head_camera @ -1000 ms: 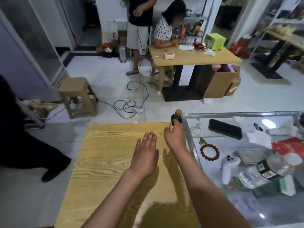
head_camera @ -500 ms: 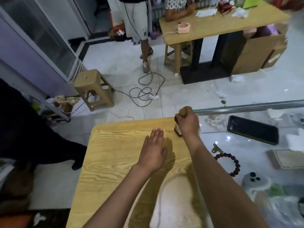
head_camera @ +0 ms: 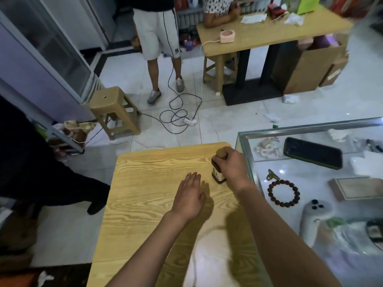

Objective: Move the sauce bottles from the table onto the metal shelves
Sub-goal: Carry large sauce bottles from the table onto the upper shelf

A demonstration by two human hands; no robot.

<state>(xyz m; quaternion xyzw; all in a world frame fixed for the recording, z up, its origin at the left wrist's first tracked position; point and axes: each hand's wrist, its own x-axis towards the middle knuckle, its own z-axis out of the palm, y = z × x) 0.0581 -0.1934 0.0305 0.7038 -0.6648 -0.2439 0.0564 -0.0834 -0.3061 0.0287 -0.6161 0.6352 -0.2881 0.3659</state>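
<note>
As the right grip (head_camera: 232, 166) is clasping a bottle (head_camera: 218, 168), the left grip (head_camera: 189, 196) is lying released.
Glass case (head_camera: 246, 154) is sitting just beside the bench (head_camera: 145, 183); a careless swing is risking a knock.

Pale wood-grain table (head_camera: 145, 183), smooth and matt. Dark glossy sauce bottle (head_camera: 217, 172) with paper label and dull tan cap. Clear shiny glass counter (head_camera: 310, 175), edged in brushed metal. Polished wooden beads (head_camera: 283, 193). Glossy floor tiles (head_camera: 228, 125).

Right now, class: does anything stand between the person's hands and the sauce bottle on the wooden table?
Nothing does. The right hand already grips the sauce bottle near the wooden table's far right corner. The left hand lies flat beside it, with bare tabletop between.
</note>
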